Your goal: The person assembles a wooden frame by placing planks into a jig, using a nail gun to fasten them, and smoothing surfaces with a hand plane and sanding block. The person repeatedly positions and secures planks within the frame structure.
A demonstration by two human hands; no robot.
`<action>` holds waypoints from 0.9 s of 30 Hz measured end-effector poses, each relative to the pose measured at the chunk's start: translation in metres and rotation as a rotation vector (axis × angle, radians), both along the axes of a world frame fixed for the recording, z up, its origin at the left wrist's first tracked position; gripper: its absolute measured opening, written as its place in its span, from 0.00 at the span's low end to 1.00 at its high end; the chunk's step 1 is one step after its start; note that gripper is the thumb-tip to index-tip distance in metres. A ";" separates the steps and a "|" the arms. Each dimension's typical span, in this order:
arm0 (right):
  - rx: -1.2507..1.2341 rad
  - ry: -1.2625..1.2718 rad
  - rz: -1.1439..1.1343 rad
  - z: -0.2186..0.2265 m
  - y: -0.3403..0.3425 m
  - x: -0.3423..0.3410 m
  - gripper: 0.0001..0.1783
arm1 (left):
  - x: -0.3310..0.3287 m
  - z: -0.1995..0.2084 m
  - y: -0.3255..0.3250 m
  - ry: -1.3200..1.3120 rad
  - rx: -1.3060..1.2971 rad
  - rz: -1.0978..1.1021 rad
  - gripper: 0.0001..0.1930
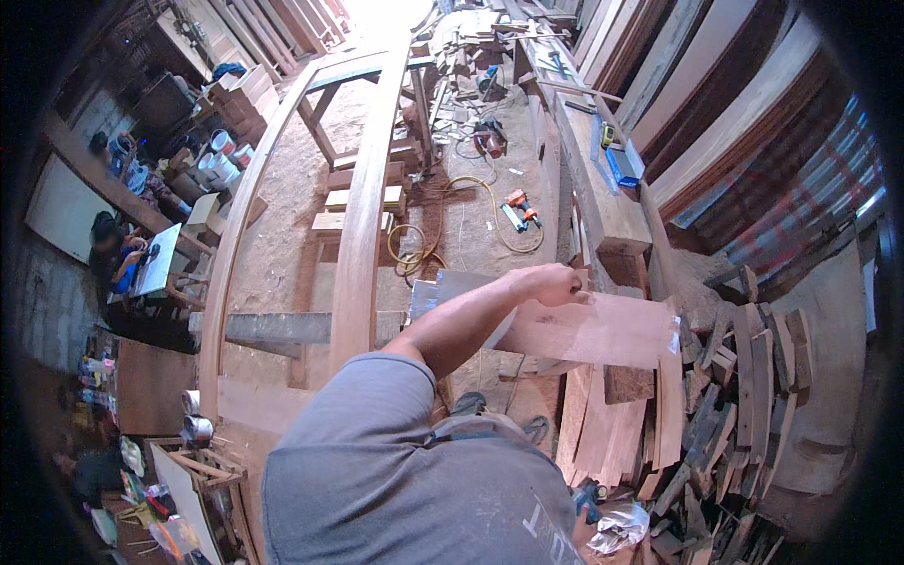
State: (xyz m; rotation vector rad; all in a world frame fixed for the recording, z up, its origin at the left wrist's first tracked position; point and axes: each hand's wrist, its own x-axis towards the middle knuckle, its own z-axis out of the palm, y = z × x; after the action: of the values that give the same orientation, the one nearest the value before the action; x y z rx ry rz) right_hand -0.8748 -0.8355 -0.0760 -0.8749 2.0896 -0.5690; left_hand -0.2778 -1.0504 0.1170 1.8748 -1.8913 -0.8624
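Note:
My left arm reaches across to the right, and my left hand [557, 284] is closed above the far edge of a flat reddish-brown board [617, 328]. What its fingers hold, if anything, is too small to make out. The board lies crosswise over a timber bench, with a pale label at its right end. At the lower edge, a bit of my right hand [580, 529] shows beside a teal power tool [590, 493]; my body hides its fingers, so the grip cannot be told.
A long wooden frame [356, 235] stands at left. On the floor beyond lie an orange nail gun [521, 209] and a yellow hose [400, 250]. A tape measure [607, 136] rests on the thick beam. Scrap wood [744, 386] piles up at right. Two people sit at far left.

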 end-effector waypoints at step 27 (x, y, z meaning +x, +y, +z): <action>-0.122 0.125 0.441 -0.005 -0.020 0.033 0.40 | -0.022 -0.034 -0.008 0.040 -0.060 -0.137 0.37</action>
State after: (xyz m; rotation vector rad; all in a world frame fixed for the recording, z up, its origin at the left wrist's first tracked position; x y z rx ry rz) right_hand -0.8422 -0.8552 -0.0807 -1.4252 1.8975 -0.4147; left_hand -0.2997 -1.0587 0.0830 1.6967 -2.0169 -0.8687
